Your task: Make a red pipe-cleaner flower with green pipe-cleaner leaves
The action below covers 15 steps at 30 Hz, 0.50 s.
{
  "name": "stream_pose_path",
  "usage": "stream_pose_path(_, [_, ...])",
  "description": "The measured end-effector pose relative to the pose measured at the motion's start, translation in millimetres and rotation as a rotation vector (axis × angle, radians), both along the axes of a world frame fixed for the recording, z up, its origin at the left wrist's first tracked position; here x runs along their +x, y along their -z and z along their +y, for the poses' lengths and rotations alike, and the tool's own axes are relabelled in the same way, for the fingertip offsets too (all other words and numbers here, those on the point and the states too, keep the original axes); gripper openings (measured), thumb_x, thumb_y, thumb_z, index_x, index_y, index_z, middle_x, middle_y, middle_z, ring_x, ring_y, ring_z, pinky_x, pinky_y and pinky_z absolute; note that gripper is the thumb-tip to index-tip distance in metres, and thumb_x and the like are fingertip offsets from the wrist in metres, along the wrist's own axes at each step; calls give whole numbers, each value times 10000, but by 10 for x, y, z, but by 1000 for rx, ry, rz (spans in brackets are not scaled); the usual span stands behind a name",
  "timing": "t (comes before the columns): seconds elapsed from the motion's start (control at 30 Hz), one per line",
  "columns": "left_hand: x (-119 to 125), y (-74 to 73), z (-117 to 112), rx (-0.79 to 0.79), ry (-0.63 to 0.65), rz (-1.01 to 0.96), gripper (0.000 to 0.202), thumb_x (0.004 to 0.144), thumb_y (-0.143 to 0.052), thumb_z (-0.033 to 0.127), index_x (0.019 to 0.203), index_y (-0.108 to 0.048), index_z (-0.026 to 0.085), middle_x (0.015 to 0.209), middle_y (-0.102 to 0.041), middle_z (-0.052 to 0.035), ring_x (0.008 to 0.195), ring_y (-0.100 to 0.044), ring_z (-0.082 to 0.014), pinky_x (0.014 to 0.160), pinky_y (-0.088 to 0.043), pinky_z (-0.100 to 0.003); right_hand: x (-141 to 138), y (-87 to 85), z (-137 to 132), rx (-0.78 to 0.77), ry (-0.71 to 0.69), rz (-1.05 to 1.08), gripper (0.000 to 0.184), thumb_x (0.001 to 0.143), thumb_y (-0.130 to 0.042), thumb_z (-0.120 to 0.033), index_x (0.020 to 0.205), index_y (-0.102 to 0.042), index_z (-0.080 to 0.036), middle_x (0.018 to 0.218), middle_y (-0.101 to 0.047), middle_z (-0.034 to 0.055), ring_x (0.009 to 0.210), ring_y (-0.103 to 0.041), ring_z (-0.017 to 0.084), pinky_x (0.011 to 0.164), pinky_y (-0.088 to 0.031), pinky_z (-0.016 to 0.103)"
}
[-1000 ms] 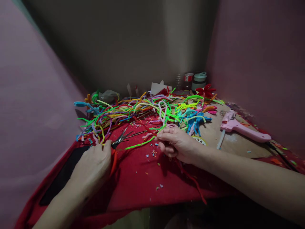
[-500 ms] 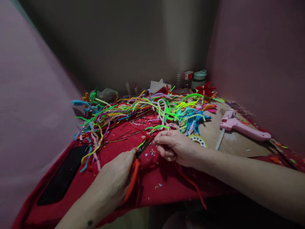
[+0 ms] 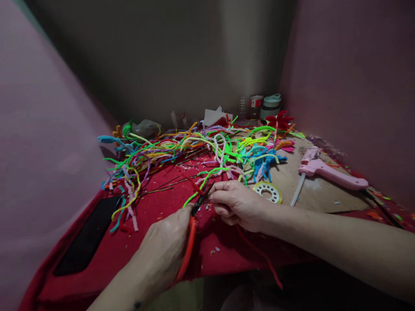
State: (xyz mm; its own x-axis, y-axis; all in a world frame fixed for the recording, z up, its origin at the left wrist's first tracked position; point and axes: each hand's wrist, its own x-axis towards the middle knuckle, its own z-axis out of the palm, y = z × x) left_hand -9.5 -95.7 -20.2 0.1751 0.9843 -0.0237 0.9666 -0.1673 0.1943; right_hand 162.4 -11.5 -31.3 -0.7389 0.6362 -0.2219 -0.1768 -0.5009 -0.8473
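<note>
My left hand (image 3: 167, 242) is closed around a pair of pliers (image 3: 188, 250) with orange-red handles. Their dark, narrow jaws (image 3: 201, 202) point away from me and stand slightly apart at the tips. Just right of the jaws, my right hand (image 3: 238, 204) is closed in a pinch on a red pipe cleaner (image 3: 259, 248). Its long end hangs below the hand towards the table's front edge. Another short stretch of red fuzzy stem shows by the jaw tips; whether it is the same piece I cannot tell. The pinched part is hidden by my fingers.
A heap of coloured pipe cleaners (image 3: 168, 149) spreads across the red cloth (image 3: 106, 283). At left lies a black phone (image 3: 86, 237). A tape roll (image 3: 275, 193), a pink glue gun (image 3: 337, 175) and cardboard (image 3: 324, 198) are at right. A lidded bottle (image 3: 271, 103) stands behind.
My left hand and the pliers have moved slightly right, and the jaw tips now show apart. My right hand has lowered slightly, uncovering more of the tape roll.
</note>
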Motion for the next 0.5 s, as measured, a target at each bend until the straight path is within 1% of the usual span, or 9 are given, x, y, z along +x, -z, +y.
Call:
stream_pose_path(0.13, [-78,28,-19,26,-44,42,382,715,-410,144,1077,-526,185,834,-694,-98,724,-667,-227,637,-504,-291,-16,24,-31,-21,-21,-11,58,712,-552,-196,686,-503,-178,378,-348,-102,315,-175,25,330,-83,171])
stream_pose_path(0.2, [-162,8,-18,90,-36,81,410,718,-384,140,1101,-525,176,922,-695,-115,770,-672,-233,656,-517,-304,-10,14,-31,-26,-15,-25,67,712,-577,-208,697,-521,-174,380,-336,-105,321,-179,26,333,-82,173])
stream_pose_path(0.3, [-311,-71,-14,211,-46,178,452,728,-310,128,1124,-529,119,1061,-658,-172,893,-656,-265,729,-526,-359,18,-28,11,-11,34,-16,114,693,-639,-238,706,-548,-169,386,-304,-114,330,-168,24,336,-77,181])
stream_pose_path(0.4, [-416,-161,-36,303,-126,249,460,774,-288,193,1160,-504,68,1132,-612,-217,978,-621,-305,806,-500,-420,50,-73,80,-7,87,-16,144,682,-673,-232,680,-541,-174,375,-274,-118,327,-161,25,337,-63,192])
stream_pose_path(0.43, [-437,-180,-53,346,-151,243,461,788,-299,227,1177,-488,68,1162,-593,-217,1004,-606,-311,839,-482,-430,59,-82,103,-13,101,-19,145,687,-671,-223,671,-534,-176,374,-268,-118,325,-161,25,337,-57,194])
stream_pose_path(0.5, [-481,-187,-106,418,-222,164,457,802,-363,302,1208,-455,111,1178,-583,-175,1014,-594,-299,875,-461,-415,71,-85,139,-33,116,-20,144,701,-662,-209,666,-526,-177,382,-264,-116,325,-162,24,336,-51,194])
